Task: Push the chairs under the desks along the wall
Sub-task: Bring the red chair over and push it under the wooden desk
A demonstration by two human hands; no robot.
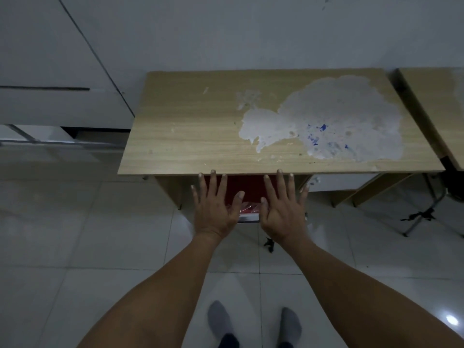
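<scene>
Two hands are extended toward the front edge of the wooden desk (200, 126), palms down and fingers spread wide. The left hand (216, 207) and the right hand (281, 209) grip nothing; whether the palms press on the chair beneath them cannot be told.

The red chair (238, 187) sits almost wholly under the desk at the middle of its front edge. Only a dark red panel and a strip covered in crinkled clear film remain visible between the two hands. Judging by the exposed part, the chair is rigid and fairly light, so it should slide easily on the glossy tiled floor (75, 247). The film may be slippery; apply the push with flat palms on the rear edge, both sides equally, to prevent the chair from turning.

The desk's side panels flank the chair closely and could catch its legs. A second desk (431, 101) stands just beside the right edge, against the same wall (251, 33). A metal folding frame (426, 212) stands under it, well clear of the push path. White cabinets (50, 71) stand to the left.
</scene>
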